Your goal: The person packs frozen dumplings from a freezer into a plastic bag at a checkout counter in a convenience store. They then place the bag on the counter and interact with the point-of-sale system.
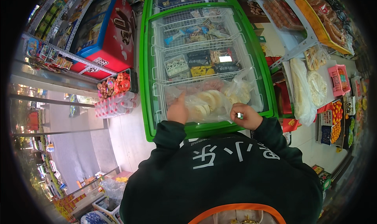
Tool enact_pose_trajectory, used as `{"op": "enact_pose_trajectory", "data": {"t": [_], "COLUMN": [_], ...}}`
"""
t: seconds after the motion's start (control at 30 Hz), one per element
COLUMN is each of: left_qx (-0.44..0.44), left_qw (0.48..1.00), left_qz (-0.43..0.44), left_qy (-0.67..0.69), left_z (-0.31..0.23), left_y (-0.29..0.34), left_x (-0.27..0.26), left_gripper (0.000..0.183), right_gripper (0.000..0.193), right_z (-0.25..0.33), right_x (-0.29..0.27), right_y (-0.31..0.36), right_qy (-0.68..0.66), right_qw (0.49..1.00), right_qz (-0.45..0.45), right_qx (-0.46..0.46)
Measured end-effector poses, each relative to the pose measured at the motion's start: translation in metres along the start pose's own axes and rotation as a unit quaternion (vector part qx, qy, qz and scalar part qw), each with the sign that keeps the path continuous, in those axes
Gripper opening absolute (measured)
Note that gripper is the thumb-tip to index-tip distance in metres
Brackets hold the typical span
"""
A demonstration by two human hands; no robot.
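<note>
A clear plastic bag (224, 111) holding several pale, round, flat pieces of dough or bread (207, 99) lies at the near end of the green-framed freezer (147, 86). My left hand (178, 111) is at the bag's left side, one finger pointing up and the others curled against the plastic. At the right side, my right hand (247, 116) has thumb and fingers pinched together on the bag's edge. Just beyond the right hand sits another clear bag of pale food (238, 91). Pinkish food in plastic (212, 83) lies behind the flat pieces.
White wire baskets (163, 50) with packaged food fill the farther freezer. On the left stand a red and blue chest freezer (114, 37) and wrapped bottles (117, 105). Shelving on the right carries bagged long white food (301, 90) and a pink basket (338, 80).
</note>
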State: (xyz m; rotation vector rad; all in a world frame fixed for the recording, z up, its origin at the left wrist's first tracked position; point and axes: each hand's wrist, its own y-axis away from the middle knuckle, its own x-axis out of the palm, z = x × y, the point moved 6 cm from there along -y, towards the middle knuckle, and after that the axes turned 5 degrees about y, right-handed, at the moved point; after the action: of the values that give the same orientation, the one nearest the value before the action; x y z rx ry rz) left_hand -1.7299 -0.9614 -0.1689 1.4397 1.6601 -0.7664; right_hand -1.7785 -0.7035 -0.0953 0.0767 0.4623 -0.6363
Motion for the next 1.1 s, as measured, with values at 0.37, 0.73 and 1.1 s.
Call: {"op": "enact_pose_trajectory", "data": {"t": [0.37,0.73,1.1], "left_qx": [-0.231,-0.074,0.172], "left_qw": [0.447,0.844,0.963], "left_qz": [0.089,-0.218,0.077], "left_qy": [0.860,0.484,0.194], "left_z": [0.047,-0.002,-0.126], "left_y": [0.005,0.008,-0.050], "left_x": [0.043,-0.037,-0.003], "left_gripper": [0.024,0.030,0.023], "right_gripper": [0.027,0.024,0.017], "right_z": [-0.031,-0.049,-0.061], "right_x": [0.010,-0.068,-0.051], "right_y": [0.026,0.011,-0.037], "right_qy": [0.098,0.181,0.426], "right_qw": [0.986,0.926,0.847], "right_qz": [0.078,-0.295,-0.295], "right_qx": [0.114,0.148,0.122]}}
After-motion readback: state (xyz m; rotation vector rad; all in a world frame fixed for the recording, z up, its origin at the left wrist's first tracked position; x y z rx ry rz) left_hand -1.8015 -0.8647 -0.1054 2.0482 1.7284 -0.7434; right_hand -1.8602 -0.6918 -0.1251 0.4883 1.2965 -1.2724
